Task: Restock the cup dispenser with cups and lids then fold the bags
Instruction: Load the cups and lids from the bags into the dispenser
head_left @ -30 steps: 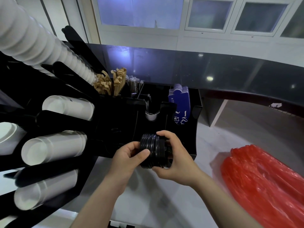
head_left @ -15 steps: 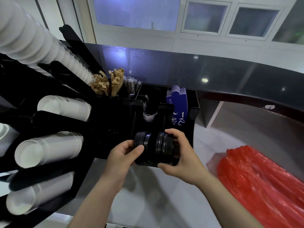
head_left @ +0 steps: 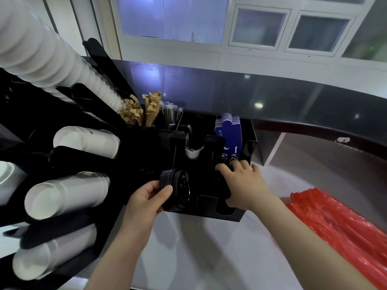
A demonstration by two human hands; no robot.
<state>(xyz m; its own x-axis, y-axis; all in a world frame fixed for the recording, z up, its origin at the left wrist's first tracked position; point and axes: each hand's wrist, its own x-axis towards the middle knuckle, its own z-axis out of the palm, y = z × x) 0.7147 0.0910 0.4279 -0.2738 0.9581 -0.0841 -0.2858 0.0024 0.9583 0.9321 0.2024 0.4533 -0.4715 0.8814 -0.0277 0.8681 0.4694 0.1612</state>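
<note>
Head view: left hand (head_left: pixel 144 203) grips a short lid stack (head_left: pixel 174 190) by its rim, just before the organizer's (head_left: pixel 231 216) left slot. Right hand (head_left: pixel 244 184) curls into the right slot; whether it holds lids is hidden. Lids look light, stiff, slippery; hold across the rims. Slot walls are tight; counter (head_left: pixel 209 248) gives room.

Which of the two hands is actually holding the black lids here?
The left hand grips the black lid stack; the right hand reaches into the organizer's right slot.
</note>
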